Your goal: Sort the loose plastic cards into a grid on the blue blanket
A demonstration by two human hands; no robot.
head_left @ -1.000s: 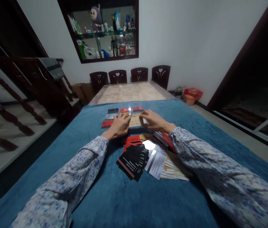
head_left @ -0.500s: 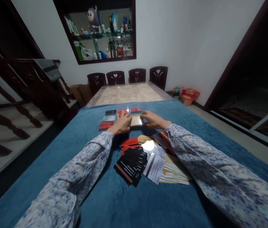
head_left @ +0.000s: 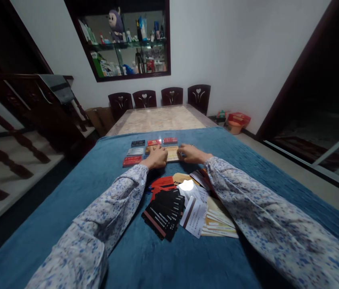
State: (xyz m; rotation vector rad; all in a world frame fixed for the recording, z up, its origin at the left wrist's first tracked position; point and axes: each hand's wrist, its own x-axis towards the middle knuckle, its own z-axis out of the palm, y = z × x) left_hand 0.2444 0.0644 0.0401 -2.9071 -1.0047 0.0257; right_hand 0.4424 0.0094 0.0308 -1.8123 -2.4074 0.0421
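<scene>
We are bracketing the cream cards (head_left: pixel 173 154) on the cloth-covered desk (head_left: pixel 163 119), their long axis running left to right between our left hand (head_left: pixel 157 156) and right hand (head_left: pixel 191 153). Both hands are resting half-curled at the short ends, neither clearly nearer; whether either is truly gripping, we cannot tell. Fanned black cards (head_left: pixel 163 214) are lying closer to us, between our forearms.

Blue cloth (head_left: pixel 238 160) open right of right fingers (head_left: pixel 182 151); fanned black cards (head_left: pixel 165 210), sleeves (head_left: pixel 253 212) obstruct near side.
</scene>
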